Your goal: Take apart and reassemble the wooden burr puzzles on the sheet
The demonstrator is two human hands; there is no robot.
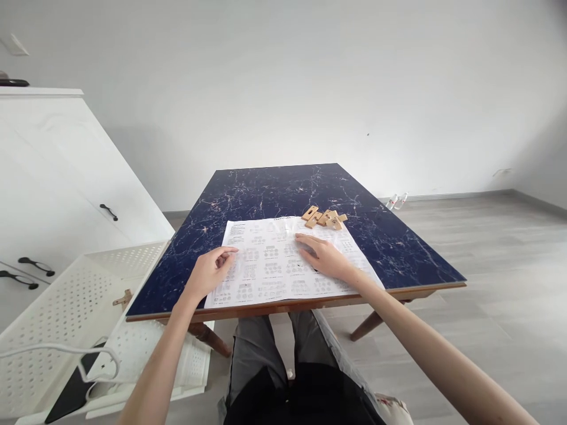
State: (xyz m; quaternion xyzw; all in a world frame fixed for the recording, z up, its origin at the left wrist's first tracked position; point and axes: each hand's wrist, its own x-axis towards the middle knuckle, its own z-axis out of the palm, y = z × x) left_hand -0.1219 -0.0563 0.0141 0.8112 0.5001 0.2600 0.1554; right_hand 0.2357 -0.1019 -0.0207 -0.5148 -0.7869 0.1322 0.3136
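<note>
A large white printed sheet (266, 283) with rows of small diagrams and text lies spread at the front of the blue table. My left hand (211, 271) rests at the sheet's left side, its fingers loosely bent over the paper and apart from any object. On the right half of the sheet my right hand (325, 257) lies palm down with its fingers stretched out, holding nothing. Just beyond it, several light wooden puzzle pieces (315, 219) with cut-out slots sit in a small heap across the sheet's back edge.
The dark blue marbled table (261, 186) has a wooden front edge. To the left stand a white cabinet (66, 153) and a white perforated basket (57, 301) with a white cable (57, 348). Two clear bottles (396, 201) are on the floor behind the table's right side.
</note>
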